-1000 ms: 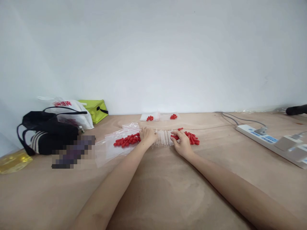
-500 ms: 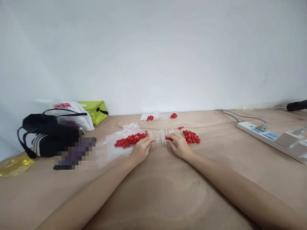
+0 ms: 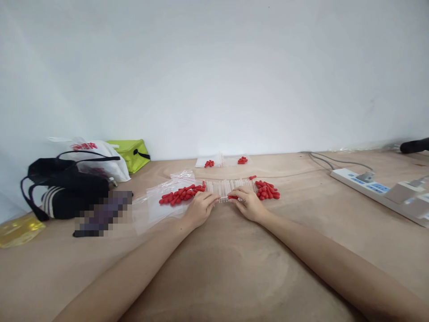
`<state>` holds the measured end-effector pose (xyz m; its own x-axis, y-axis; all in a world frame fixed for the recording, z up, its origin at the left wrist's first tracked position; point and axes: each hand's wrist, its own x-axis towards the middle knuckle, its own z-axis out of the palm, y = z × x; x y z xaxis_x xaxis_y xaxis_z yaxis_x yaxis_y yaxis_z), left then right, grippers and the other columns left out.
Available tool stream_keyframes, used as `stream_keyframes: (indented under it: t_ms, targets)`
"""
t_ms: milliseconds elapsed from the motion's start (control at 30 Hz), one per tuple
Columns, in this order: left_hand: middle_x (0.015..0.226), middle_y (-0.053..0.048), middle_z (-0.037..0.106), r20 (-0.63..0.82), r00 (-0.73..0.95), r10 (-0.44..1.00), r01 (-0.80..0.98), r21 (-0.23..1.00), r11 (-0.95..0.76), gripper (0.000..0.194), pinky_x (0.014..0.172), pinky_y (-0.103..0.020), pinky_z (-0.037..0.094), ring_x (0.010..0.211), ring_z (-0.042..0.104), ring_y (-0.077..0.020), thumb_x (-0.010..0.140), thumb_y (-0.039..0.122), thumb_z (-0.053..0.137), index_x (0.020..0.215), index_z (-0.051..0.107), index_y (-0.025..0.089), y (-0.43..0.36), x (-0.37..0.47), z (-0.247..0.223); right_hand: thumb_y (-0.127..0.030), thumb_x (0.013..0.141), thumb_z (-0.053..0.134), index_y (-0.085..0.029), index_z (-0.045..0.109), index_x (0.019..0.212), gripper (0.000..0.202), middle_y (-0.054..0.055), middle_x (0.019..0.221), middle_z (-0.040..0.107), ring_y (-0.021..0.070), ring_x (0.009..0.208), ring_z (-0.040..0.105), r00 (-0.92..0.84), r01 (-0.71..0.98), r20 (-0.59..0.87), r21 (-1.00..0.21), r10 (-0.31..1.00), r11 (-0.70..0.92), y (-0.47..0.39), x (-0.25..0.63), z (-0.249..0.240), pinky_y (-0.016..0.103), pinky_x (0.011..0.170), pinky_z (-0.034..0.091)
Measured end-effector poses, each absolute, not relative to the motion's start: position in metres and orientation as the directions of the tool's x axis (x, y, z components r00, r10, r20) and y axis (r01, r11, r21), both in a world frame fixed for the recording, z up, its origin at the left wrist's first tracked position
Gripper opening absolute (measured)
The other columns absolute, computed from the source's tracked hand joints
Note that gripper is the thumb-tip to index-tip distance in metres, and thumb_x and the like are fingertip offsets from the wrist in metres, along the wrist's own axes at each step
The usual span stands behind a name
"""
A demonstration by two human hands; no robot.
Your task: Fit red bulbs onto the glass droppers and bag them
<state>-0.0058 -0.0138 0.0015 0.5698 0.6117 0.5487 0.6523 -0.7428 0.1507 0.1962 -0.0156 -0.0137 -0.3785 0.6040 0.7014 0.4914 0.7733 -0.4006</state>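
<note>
My left hand point(image 3: 200, 208) pinches a thin white stick point(image 3: 223, 197) that points right. Between the fingertips of my right hand point(image 3: 250, 205) is a small red rubbery piece point(image 3: 232, 197), closed in and partly covered. The stick's tip is close to the red piece; whether it has entered I cannot tell. Just behind both hands lies a row of thin whitish sticks point(image 3: 229, 185). A pile of red pieces point(image 3: 181, 196) rests on clear plastic bags point(image 3: 157, 212) at the left, and a second red pile point(image 3: 268, 190) sits right of my right hand.
Near the wall, small bags point(image 3: 217, 161) carry a few red pieces. On the left are a black bag point(image 3: 70, 190), a white plastic bag point(image 3: 100, 163), a lime-green bag point(image 3: 132, 154) and a blurred dark flat item point(image 3: 103, 214). A power strip point(image 3: 372, 190) with cables lies right.
My hands have come slightly closer together, bringing the white stick and the red piece end to end. The view has shifted slightly.
</note>
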Motion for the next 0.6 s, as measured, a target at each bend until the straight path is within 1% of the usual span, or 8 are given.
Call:
stream_keyframes:
  t_ms: [100, 233, 300, 400, 600]
  targets:
    - [0.085, -0.005, 0.065, 0.557, 0.563, 0.611, 0.638, 0.177, -0.750, 0.022, 0.074, -0.031, 0.039, 0.080, 0.057, -0.0166, 0.086, 0.021, 0.041, 0.094, 0.060, 0.018, -0.0126, -0.0037, 0.0015, -0.027, 0.082, 0.046, -0.018, 0.060, 0.093, 0.020, 0.008, 0.085, 0.061, 0.0170, 0.078, 0.056, -0.378, 0.495, 0.704, -0.395, 0.601, 0.774, -0.0151, 0.1964, -0.0133, 0.032, 0.071, 0.046]
    - [0.085, -0.004, 0.066, 0.535, 0.566, 0.628, 0.634, 0.205, -0.745, 0.022, 0.075, -0.031, 0.038, 0.080, 0.058, -0.0166, 0.085, 0.019, 0.041, 0.095, 0.061, 0.021, -0.0113, -0.0008, 0.0020, -0.029, 0.084, 0.043, -0.020, 0.062, 0.088, 0.022, 0.007, 0.078, 0.061, 0.0161, 0.072, 0.055, -0.392, 0.495, 0.698, -0.389, 0.599, 0.777, -0.0133, 0.1985, -0.0137, 0.030, 0.067, 0.045]
    - [0.085, -0.004, 0.067, 0.526, 0.571, 0.630, 0.632, 0.208, -0.747, 0.023, 0.075, -0.031, 0.038, 0.080, 0.058, -0.0168, 0.084, 0.019, 0.042, 0.095, 0.062, 0.021, -0.0108, 0.0001, 0.0023, -0.029, 0.085, 0.042, -0.020, 0.063, 0.087, 0.023, 0.006, 0.077, 0.061, 0.0161, 0.071, 0.053, -0.409, 0.496, 0.699, -0.370, 0.587, 0.785, -0.0123, 0.1999, -0.0141, 0.030, 0.067, 0.044]
    - [0.084, -0.004, 0.067, 0.526, 0.578, 0.624, 0.629, 0.200, -0.751, 0.022, 0.074, -0.031, 0.037, 0.078, 0.059, -0.0166, 0.084, 0.019, 0.042, 0.093, 0.062, 0.021, -0.0107, 0.0004, 0.0026, -0.030, 0.084, 0.044, -0.020, 0.063, 0.087, 0.022, 0.006, 0.077, 0.061, 0.0168, 0.072, 0.051, -0.436, 0.517, 0.695, -0.326, 0.571, 0.791, -0.0121, 0.2018, -0.0143, 0.032, 0.068, 0.042]
    - [0.085, -0.004, 0.067, 0.512, 0.610, 0.605, 0.631, 0.147, -0.762, 0.024, 0.074, -0.031, 0.035, 0.078, 0.059, -0.0160, 0.085, 0.018, 0.040, 0.092, 0.063, 0.020, -0.0120, -0.0006, 0.0033, -0.033, 0.083, 0.046, -0.021, 0.064, 0.085, 0.022, 0.006, 0.076, 0.062, 0.0180, 0.074, 0.047, -0.469, 0.607, 0.663, -0.238, 0.583, 0.758, -0.0176, 0.2037, -0.0124, 0.034, 0.070, 0.035]
